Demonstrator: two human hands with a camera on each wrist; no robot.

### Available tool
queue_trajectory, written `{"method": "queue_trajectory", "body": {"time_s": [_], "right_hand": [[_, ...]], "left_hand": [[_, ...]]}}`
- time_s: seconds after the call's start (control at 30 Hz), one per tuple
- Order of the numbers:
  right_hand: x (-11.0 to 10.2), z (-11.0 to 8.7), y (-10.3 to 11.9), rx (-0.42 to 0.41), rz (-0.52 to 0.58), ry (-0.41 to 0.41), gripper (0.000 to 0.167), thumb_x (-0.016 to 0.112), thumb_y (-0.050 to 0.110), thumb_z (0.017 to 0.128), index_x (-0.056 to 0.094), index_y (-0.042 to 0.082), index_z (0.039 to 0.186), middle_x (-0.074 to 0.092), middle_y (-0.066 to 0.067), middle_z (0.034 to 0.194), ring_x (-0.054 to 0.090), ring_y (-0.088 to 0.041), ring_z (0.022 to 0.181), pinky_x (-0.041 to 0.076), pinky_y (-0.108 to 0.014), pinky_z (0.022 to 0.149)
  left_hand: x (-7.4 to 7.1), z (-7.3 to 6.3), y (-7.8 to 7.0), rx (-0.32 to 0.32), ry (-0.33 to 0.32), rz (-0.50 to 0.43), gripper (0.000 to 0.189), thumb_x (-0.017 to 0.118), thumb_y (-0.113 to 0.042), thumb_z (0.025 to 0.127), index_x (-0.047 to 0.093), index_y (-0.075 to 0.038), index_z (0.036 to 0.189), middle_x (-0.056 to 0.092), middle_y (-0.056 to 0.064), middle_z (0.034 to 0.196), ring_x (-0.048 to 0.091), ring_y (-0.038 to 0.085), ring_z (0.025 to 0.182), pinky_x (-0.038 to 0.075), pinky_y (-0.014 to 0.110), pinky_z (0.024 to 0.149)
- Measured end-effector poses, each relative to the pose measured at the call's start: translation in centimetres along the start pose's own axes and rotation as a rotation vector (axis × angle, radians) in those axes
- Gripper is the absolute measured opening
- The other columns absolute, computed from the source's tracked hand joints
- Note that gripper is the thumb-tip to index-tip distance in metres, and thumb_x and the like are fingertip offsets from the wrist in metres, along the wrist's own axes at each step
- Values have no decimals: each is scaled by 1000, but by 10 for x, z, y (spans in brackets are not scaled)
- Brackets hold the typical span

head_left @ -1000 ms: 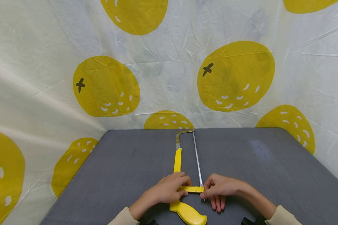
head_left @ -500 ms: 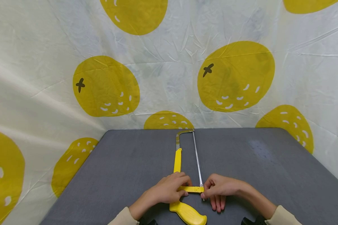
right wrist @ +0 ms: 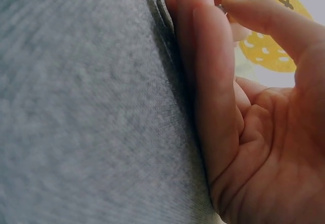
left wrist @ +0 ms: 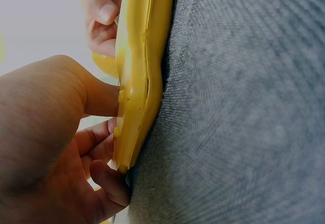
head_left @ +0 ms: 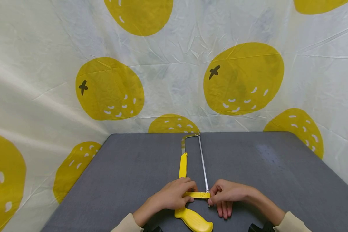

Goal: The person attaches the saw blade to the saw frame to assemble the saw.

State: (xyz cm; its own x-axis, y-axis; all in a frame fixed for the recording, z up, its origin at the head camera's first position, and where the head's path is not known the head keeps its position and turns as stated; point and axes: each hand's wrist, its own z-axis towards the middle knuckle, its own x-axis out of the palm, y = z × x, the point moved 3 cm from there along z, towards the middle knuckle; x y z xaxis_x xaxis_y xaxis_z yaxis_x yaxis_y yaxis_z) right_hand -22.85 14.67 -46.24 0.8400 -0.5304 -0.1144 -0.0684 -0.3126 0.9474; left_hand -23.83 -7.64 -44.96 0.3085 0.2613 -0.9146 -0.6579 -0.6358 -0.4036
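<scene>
A hacksaw point(head_left: 182, 164) with a yellow frame and handle lies flat on the grey table, handle toward me. Its thin blade point(head_left: 203, 161) runs along the right side, away from me. My left hand point(head_left: 175, 193) holds the yellow frame just above the handle, thumb on the near side of the short crossbar. In the left wrist view the yellow handle point(left wrist: 142, 46) fills the middle. At the crossbar's right end, my right hand point(head_left: 227, 195) pinches the small metal tension screw point(head_left: 209, 205) between thumb and finger. Its other fingers rest on the table, and they hide most of the screw.
The grey table point(head_left: 133, 161) reaches back to a pale hanging cloth point(head_left: 174, 83) printed with yellow fruit. That cloth also hangs along the left and right sides. The saw's far end lies close to the table's back edge.
My right thumb tip has shifted slightly to the right at the tension screw, and a bit more of the screw's end shows. The left hand and the hacksaw stay in place.
</scene>
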Motion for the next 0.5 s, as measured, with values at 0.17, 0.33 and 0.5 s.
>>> {"method": "queue_trajectory", "body": {"time_s": [0.17,0.33,0.5], "right_hand": [[0,1,-1,-2,14,18,31,64,17,100,67,-14,100,72,0,67,69,-4,53,53,-21,48],[0,1,0,-8,26,38,32,63,16,99,65,-16,103,73,1,68,70,-4,54,53,-21,49],[0,0,0,-10,37,51,33,62,14,99,63,-18,105,73,1,69,70,-3,56,54,-21,50]], "left_hand": [[1,0,1,-1,-3,5,16,74,-26,95,67,-31,109,56,-15,98,49,1,88,44,21,74],[1,-1,1,-1,-7,9,16,74,-26,95,67,-31,108,56,-16,97,49,1,88,44,21,73],[1,-1,1,1,-14,11,15,74,-26,95,67,-31,108,56,-16,98,49,1,87,44,21,72]]}}
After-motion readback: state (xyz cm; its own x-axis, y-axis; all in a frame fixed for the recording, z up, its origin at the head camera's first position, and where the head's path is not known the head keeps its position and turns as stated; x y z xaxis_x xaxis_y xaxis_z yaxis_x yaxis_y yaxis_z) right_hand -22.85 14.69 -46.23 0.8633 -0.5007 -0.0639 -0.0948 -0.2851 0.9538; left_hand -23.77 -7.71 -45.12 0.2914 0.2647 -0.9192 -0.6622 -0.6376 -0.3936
